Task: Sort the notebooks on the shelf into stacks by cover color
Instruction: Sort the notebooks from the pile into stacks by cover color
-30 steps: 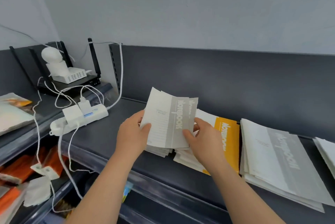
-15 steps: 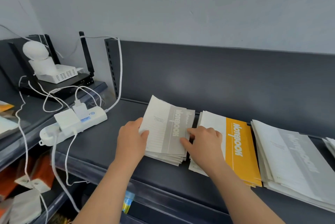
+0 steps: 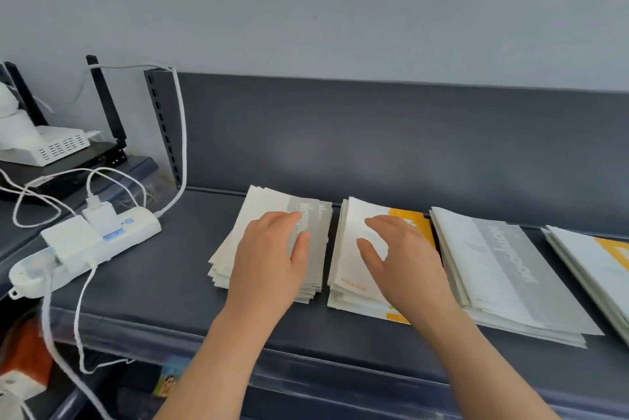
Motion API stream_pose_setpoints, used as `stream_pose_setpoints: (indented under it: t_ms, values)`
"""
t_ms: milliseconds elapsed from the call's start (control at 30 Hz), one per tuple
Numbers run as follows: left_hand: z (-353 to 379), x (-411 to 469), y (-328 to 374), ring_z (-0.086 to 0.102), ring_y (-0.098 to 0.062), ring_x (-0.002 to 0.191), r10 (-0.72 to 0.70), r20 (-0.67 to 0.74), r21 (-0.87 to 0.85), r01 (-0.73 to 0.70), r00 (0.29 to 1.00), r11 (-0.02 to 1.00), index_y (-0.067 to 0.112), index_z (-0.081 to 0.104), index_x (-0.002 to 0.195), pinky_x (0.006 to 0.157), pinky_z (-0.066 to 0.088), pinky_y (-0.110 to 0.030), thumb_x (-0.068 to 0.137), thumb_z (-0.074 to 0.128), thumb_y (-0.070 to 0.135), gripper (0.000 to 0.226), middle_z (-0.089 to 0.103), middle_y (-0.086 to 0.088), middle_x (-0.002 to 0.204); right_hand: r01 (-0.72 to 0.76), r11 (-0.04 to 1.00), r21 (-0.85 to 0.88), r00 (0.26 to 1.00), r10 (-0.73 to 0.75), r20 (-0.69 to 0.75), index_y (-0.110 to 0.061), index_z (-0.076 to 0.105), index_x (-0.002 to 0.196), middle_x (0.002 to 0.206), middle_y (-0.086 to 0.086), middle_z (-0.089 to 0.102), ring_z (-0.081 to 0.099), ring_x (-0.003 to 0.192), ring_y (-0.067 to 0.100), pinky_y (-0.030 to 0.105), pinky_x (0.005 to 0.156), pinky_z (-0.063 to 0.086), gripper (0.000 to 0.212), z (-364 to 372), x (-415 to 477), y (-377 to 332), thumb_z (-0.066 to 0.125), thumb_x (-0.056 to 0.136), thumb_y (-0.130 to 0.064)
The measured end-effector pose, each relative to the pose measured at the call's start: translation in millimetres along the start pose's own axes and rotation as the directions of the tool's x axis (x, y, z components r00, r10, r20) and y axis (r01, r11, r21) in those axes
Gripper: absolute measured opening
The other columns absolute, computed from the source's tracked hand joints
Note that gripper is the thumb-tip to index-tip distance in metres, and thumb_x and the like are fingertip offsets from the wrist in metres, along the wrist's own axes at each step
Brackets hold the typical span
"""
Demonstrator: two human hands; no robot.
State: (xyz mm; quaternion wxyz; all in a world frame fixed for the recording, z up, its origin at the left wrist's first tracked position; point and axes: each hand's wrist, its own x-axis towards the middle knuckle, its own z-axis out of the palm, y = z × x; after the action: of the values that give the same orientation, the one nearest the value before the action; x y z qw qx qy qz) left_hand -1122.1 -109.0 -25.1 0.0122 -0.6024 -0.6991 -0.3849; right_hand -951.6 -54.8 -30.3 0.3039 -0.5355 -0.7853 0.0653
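Several stacks of notebooks lie in a row on the dark shelf point(image 3: 163, 287). My left hand point(image 3: 272, 259) rests flat, fingers straight, on the small grey-cover stack point(image 3: 258, 215) at the left. My right hand point(image 3: 401, 263) hovers with spread fingers over or on the yellow-cover stack point(image 3: 354, 270) beside it; contact is unclear. To the right lies a larger grey-cover stack point(image 3: 500, 270). Another yellow-cover stack point(image 3: 599, 263) is cut off at the right edge.
A white power strip point(image 3: 85, 242) with plugs and cables sits at the shelf's left end. Behind it stand a router point(image 3: 54, 151) and black antennas. The shelf's back panel point(image 3: 374, 140) rises behind the stacks. Lower shelves hold orange items point(image 3: 23, 351).
The grey notebook I held raised in both hands now lies on the left stack. My left hand has flattened on it; my right hand has moved right over the yellow stack.
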Motion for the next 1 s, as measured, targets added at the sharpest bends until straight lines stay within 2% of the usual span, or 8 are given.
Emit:
stream_pose_setpoints:
  t_ms: [100,233,400,467,667,833,1000]
  values:
    - [12.6,-6.2,22.5,0.048,-0.012,0.119,0.058,0.046,-0.031,-0.057,0.997,0.998,0.021,0.056,0.129,0.094,0.029,-0.016,0.096,0.047,0.032,0.036,0.056,0.006,0.130,-0.039,0.999,-0.032,0.999,0.039,-0.029,-0.022,0.057,0.128,0.133,-0.007,0.056,0.055,0.116,0.013,0.020,0.092,0.040,0.037,-16.8,-14.0,17.4,0.052,0.093,-0.035]
    - [35.0,-15.5,53.8,0.046,-0.008,0.123,0.094,0.099,-0.058,-0.089,0.991,0.994,0.027,0.052,0.134,0.099,0.035,-0.019,0.096,0.045,0.039,0.040,0.053,0.010,0.135,-0.094,0.993,-0.068,0.994,0.091,-0.056,-0.018,0.062,0.116,0.118,-0.001,0.063,0.058,0.104,0.019,0.026,0.085,0.043,0.029,-44.2,-33.1,47.7,0.054,0.092,-0.032]
    - [68.3,-30.3,107.0,0.051,-0.007,0.114,0.176,0.129,-0.112,-0.162,0.976,0.980,0.027,0.057,0.128,0.090,0.035,-0.015,0.096,0.046,0.037,0.035,0.058,0.011,0.125,-0.159,0.985,-0.063,0.984,0.153,-0.096,-0.020,0.056,0.130,0.136,-0.005,0.053,0.050,0.123,0.014,0.021,0.097,0.036,0.039,-80.5,-59.6,101.6,0.053,0.093,-0.034]
    - [83.4,-38.3,133.2,0.053,-0.008,0.108,0.211,0.134,-0.142,-0.192,0.968,0.971,0.024,0.060,0.124,0.087,0.037,-0.016,0.096,0.048,0.035,0.032,0.061,0.009,0.120,-0.186,0.980,-0.076,0.978,0.177,-0.111,-0.021,0.055,0.131,0.136,-0.007,0.053,0.051,0.122,0.013,0.020,0.097,0.037,0.041,-97.3,-71.5,127.0,0.053,0.093,-0.036]
    - [134.4,-72.7,225.2,0.051,-0.007,0.116,0.212,0.163,-0.219,-0.174,0.964,0.960,0.025,0.055,0.131,0.097,0.044,-0.024,0.096,0.048,0.034,0.036,0.057,0.010,0.129,-0.251,0.961,-0.113,0.965,0.239,-0.112,-0.021,0.054,0.131,0.137,-0.007,0.052,0.051,0.122,0.013,0.021,0.096,0.038,0.041,-162.3,-110.8,210.7,0.052,0.093,-0.034]
    - [178.6,-97.6,303.0,0.054,-0.007,0.110,0.241,0.186,-0.269,-0.187,0.953,0.945,0.024,0.056,0.131,0.093,0.047,-0.023,0.096,0.050,0.034,0.037,0.060,0.008,0.123,-0.291,0.947,-0.136,0.952,0.271,-0.143,-0.022,0.056,0.129,0.133,-0.007,0.055,0.054,0.116,0.015,0.024,0.093,0.041,0.039,-215.2,-143.3,282.8,0.054,0.092,-0.035]
    - [221.6,-114.7,363.7,0.054,-0.010,0.110,0.259,0.204,-0.303,-0.190,0.944,0.934,0.022,0.058,0.128,0.094,0.047,-0.029,0.095,0.050,0.033,0.035,0.060,0.008,0.122,-0.364,0.919,-0.153,0.924,0.336,-0.182,-0.019,0.057,0.129,0.133,-0.006,0.056,0.052,0.120,0.015,0.024,0.095,0.040,0.038,-254.4,-170.8,346.8,0.054,0.093,-0.033]
